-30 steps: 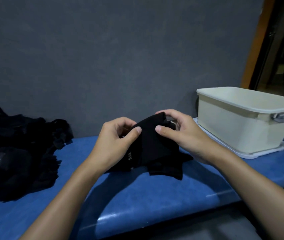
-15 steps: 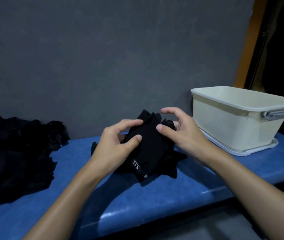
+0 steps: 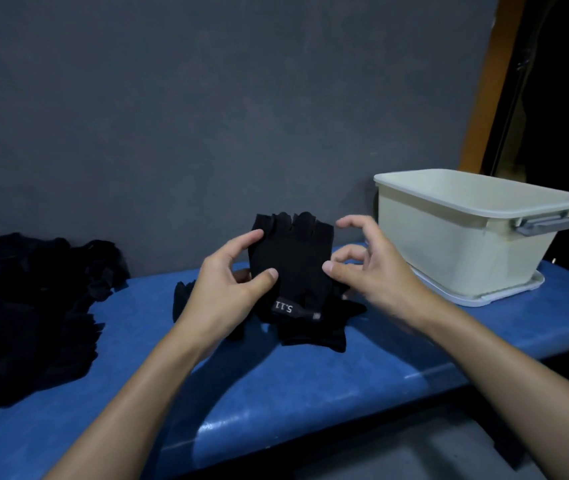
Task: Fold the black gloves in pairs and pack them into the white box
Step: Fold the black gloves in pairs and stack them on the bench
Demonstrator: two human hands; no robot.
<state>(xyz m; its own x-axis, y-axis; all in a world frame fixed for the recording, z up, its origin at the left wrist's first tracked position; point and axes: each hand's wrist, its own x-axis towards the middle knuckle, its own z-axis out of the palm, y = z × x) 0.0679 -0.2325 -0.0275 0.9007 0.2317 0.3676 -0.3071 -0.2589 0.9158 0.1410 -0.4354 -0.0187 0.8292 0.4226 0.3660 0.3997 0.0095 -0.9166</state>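
Since a second earlier, the bunched black glove (image 3: 291,258) had been spread flat and raised upright, finger stubs on top, label at the bottom. It stood just above the blue table (image 3: 276,393), between the two hands. The left hand (image 3: 227,289) gripped its left edge, thumb on the front, forefinger at the upper corner. The right hand (image 3: 373,271) had loosened: its thumb tip touched the right edge and the other fingers curled in the air, blurred, so a pinch could not be told. A second glove (image 3: 314,330) lay crumpled on the table beneath. The white box (image 3: 466,244) stood on a white tray (image 3: 505,292) to the right, and a heap of gloves (image 3: 26,306) lay far left.
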